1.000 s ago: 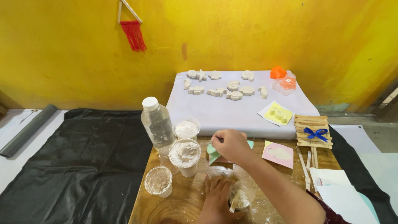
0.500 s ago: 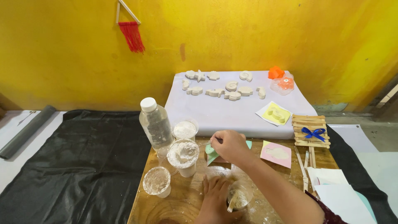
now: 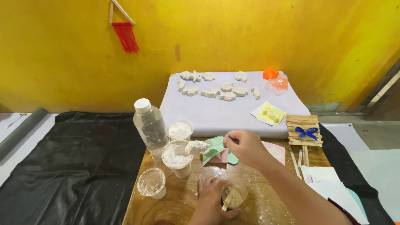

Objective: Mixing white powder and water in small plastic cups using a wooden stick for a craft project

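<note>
Two hands over wooden table (image 3: 183,204): right hand (image 3: 246,146) pinching heaped white spoon (image 3: 199,146) above powder cup (image 3: 177,157); left hand (image 3: 210,200) wrapped around small clear cup (image 3: 234,196). Beside, capped clear bottle (image 3: 150,125), unlabelled.

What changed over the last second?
The right hand now lifts a heaped spoon of white powder clear over the full cup; earlier it sat lower beside it. The left hand stays on the small cup; the bottle is unmoved.
</note>
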